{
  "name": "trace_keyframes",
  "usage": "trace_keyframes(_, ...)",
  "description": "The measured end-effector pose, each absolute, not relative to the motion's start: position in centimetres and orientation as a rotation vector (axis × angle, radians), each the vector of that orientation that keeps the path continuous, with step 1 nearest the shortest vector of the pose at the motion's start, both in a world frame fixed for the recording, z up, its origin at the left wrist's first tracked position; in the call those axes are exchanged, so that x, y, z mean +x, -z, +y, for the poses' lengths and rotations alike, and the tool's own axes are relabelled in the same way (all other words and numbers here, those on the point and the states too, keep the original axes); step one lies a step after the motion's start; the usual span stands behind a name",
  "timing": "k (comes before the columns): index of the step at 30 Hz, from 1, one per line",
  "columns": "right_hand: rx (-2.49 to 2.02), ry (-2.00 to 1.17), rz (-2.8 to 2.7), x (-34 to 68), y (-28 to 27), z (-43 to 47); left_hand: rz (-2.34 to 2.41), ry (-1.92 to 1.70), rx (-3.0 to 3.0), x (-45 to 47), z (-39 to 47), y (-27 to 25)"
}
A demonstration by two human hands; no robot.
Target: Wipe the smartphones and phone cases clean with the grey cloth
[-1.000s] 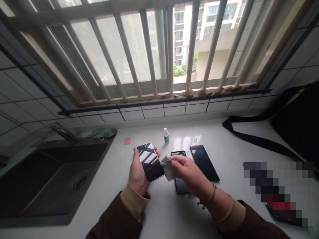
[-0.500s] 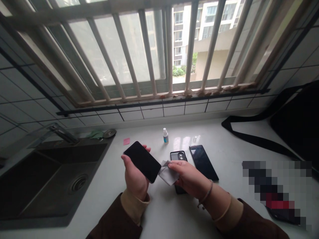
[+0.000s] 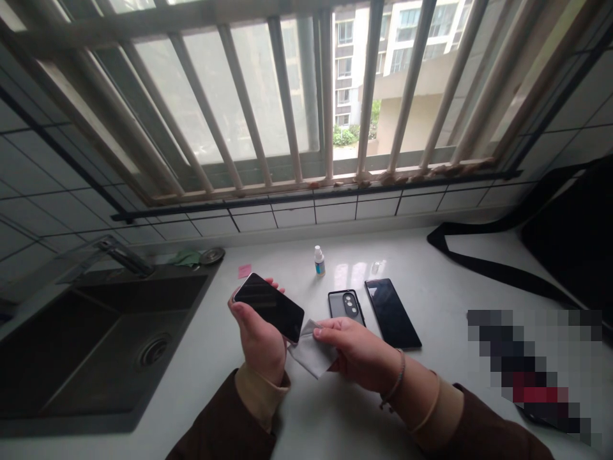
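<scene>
L hand (image 3: 261, 348) gripping phone (image 3: 271, 306), lower ctr of frame. R hand (image 3: 357, 350) pinching cloth (image 3: 312, 354) nr its end. Bottle (image 3: 320, 264) upright on worktop (image 3: 205, 364).

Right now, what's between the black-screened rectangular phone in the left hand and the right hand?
A thin grey cloth, pinched by the right hand, lies between it and the phone in the head view.

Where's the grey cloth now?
In the head view, the grey cloth is pinched in the right hand, by the near end of the phone in the left hand.
</scene>
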State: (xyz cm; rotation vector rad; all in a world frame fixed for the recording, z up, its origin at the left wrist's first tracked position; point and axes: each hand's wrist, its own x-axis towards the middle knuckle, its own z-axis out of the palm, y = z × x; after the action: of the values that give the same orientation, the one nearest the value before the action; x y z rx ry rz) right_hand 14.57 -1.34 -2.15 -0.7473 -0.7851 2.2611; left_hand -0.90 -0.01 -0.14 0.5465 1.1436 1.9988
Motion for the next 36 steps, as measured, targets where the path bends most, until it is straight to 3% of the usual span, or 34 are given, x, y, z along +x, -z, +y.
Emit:
trace_keyframes(7, -0.559, -2.469, -0.991, 15.7, 2.0, -1.7, 1.087, -1.84, 0.471, -1.2, 0.8, -0.1)
trace_keyframes(9, -0.557, -2.306, -0.884, 16.0, 1.8, -1.0, 1.033, -1.648, 0.405, -1.4, 1.2, -0.3)
trace_keyframes(15, -1.06, -1.424, -0.535, 16.8, 2.4, 1.8, 0.91, -1.173, 0.517, -0.9, 0.3, -1.1)
trace_keyframes(21, -1.142, -1.02, -1.325, 17.2, 2.3, 0.8, 0.91, -1.003, 0.926, -0.2, -1.0, 0.0)
trace_keyframes(29, -0.768, -0.575, -1.773, 17.0, 1.6, -0.6, 0.92, -0.971, 1.217, -0.1, -0.9, 0.9)
trace_keyframes(36, -0.896, -0.629, -1.752, 17.2, 2.0, -0.2, 0.919, -0.944, 1.189, -0.2, -1.1, 0.8)
